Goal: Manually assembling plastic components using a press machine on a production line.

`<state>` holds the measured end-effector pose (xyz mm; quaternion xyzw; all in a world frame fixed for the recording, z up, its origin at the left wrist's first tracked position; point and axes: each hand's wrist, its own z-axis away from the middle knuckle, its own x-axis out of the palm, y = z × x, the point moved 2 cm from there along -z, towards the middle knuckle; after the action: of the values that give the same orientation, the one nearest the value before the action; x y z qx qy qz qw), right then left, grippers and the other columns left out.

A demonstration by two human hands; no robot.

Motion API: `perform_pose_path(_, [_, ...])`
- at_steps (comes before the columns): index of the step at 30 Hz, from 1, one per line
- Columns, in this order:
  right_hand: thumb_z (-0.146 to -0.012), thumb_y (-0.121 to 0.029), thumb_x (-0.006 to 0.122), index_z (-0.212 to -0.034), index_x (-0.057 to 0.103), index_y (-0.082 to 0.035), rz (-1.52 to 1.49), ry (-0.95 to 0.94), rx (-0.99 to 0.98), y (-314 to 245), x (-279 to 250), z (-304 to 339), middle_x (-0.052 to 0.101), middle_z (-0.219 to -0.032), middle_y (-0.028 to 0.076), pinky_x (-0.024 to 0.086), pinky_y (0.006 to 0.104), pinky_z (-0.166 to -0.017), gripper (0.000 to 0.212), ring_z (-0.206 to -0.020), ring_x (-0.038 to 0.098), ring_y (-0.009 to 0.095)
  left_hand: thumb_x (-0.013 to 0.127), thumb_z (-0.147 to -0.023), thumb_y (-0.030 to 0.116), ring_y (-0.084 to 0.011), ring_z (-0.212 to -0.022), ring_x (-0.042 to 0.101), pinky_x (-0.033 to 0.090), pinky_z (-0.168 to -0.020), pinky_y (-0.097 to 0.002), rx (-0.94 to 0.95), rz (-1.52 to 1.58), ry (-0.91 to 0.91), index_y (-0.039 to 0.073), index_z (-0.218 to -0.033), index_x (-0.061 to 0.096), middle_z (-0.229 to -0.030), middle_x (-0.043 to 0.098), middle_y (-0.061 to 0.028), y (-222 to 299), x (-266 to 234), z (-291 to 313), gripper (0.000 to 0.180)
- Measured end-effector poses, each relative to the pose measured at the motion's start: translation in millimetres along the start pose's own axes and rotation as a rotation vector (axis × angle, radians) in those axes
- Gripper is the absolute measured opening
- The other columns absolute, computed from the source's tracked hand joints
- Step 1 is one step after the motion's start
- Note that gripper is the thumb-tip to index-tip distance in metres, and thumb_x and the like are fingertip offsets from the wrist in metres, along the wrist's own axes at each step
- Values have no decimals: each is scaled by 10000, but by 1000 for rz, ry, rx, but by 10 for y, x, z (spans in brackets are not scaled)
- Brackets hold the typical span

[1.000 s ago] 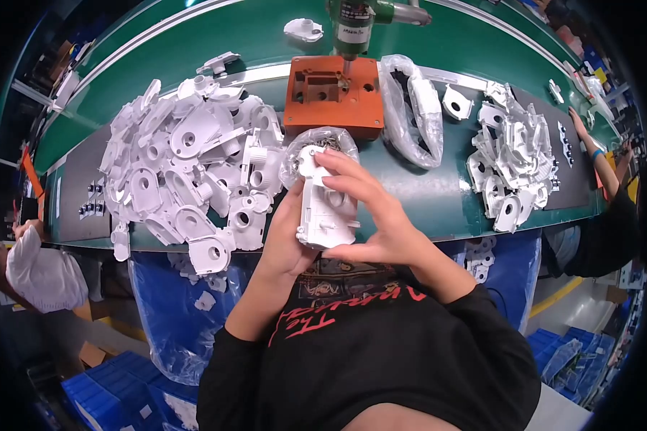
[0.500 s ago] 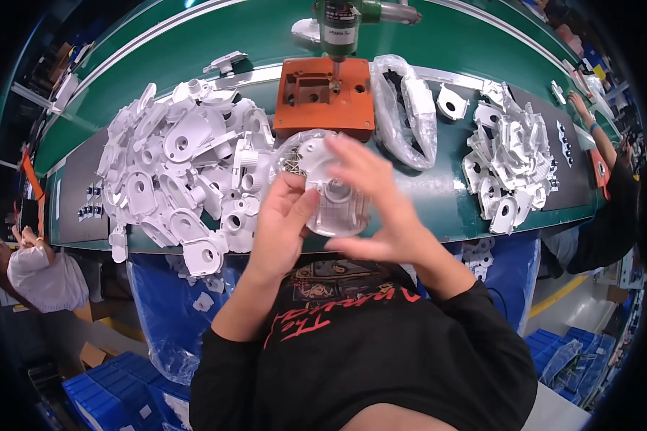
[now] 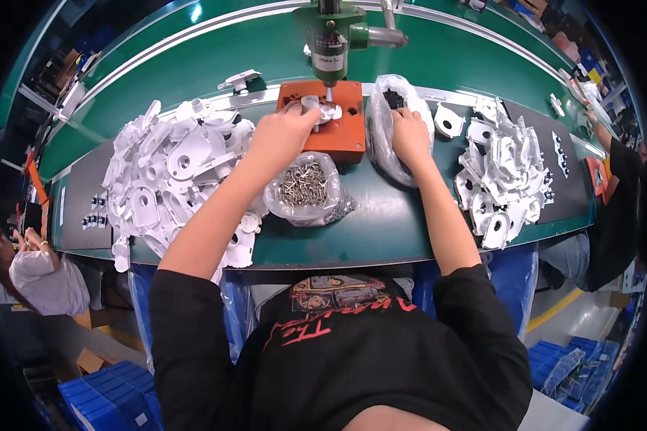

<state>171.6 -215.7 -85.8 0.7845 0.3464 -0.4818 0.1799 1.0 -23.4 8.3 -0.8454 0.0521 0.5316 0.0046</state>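
Note:
My left hand (image 3: pixel 284 133) is closed on a white plastic part (image 3: pixel 328 113), which rests on the orange fixture block (image 3: pixel 350 136). Right above that part is the tip of a green power driver (image 3: pixel 329 61). My right hand (image 3: pixel 410 133) reaches into the mouth of a clear plastic bag (image 3: pixel 383 147) of small black parts (image 3: pixel 393 98). Its fingers are curled together, their tips hidden in the bag, so what they pinch cannot be seen. Between my forearms sits an open bag of screws (image 3: pixel 305 185).
A large heap of white plastic parts (image 3: pixel 187 161) lies to the left, with a smaller heap (image 3: pixel 503 169) to the right. Dark mats (image 3: pixel 568 190) carry small metal pieces at both sides. Other people sit at the far left and far right.
My left hand has moved away from me to the orange block with a white part. My right hand has left the part and gone into the black-parts bag. The screw bag is now uncovered.

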Motion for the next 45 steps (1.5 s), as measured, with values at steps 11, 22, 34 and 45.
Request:
perform_pose_path(11, [-717,-26,513,-924,551,-18,-124,-177,232,-47,-223,-64,536,-948,176,474,436,-716,211,-844,564,357,528,-839,140,-371,-838,571,470,-700,-434,-65,265,-49,29,-898,524,-924,573,-187,-138,184,-138,126])
perform_pose_path(22, [-724,-5,561,-966,561,-27,-410,-30,159,167,-182,-57,582,-883,158,478,386,-705,243,-783,588,324,509,-848,127,-397,-832,557,458,-687,-450,-110,287,-129,29,-899,515,-916,559,-192,-125,187,-50,110])
perform_pose_path(34, [-750,-38,617,-946,619,38,-837,25,-48,-624,-443,-467,593,-1058,110,489,284,-740,209,-813,612,198,488,-743,-9,-372,-1011,535,484,-808,-436,-80,260,-97,-10,-894,547,-1033,548,-251,-139,206,-24,161])
perform_pose_path(45, [-746,-63,620,-860,617,71,-883,21,-45,-833,-349,-525,637,-937,137,472,302,-746,175,-823,617,259,471,-727,-20,-349,-952,546,480,-777,-428,-131,284,-161,-13,-910,551,-949,565,-207,-148,160,-36,200])
